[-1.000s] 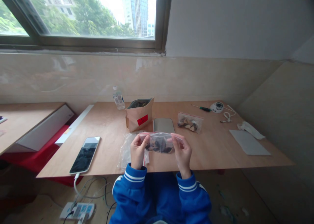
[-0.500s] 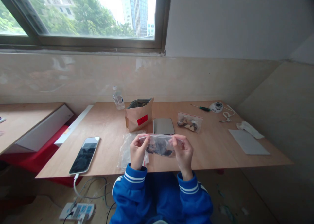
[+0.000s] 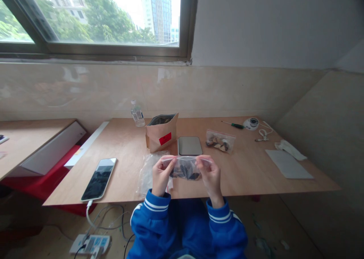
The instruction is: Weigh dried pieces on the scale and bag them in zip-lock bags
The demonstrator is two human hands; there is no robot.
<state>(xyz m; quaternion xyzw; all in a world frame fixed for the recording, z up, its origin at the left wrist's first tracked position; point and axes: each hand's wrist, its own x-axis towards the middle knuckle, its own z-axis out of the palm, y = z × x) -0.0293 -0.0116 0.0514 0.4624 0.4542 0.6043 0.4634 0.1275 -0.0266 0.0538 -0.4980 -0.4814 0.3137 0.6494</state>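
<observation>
While my left hand [image 3: 160,177] and right hand [image 3: 211,178] pinch the top edge of the clear zip bag [image 3: 185,167] low in the centre, the brown paper bag [image 3: 162,133] stands above it.

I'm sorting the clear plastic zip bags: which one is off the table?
The clear zip bag of dark pieces, pinched by left hand and right hand; another filled bag lies on the wooden table.

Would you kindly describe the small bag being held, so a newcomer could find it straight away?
On the wooden table under the window, look at its near edge, where the left hand and right hand meet. Between them hangs a small clear zip bag of dark pieces. Unlike the filled bag lying farther back, it is lifted and pinched at both top corners.
</observation>
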